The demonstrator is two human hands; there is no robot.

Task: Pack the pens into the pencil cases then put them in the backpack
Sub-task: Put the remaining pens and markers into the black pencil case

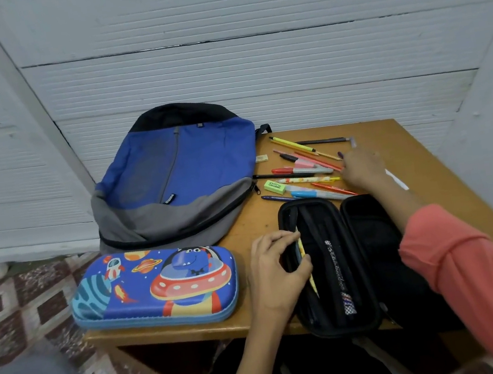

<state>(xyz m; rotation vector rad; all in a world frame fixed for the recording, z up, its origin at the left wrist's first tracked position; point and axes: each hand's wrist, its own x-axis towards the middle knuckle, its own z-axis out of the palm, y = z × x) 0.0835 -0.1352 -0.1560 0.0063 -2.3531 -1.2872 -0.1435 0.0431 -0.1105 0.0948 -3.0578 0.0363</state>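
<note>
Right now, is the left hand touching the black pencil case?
Touching. The head view shows the left hand gripping the left rim of the open black pencil case, with its fingers and thumb curled over the edge.

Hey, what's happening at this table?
A person is packing pens. The left hand holds the rim of the open black pencil case, while the right hand reaches to the loose pens on the table. The blue cartoon pencil case lies closed in front of the backpack.
</note>
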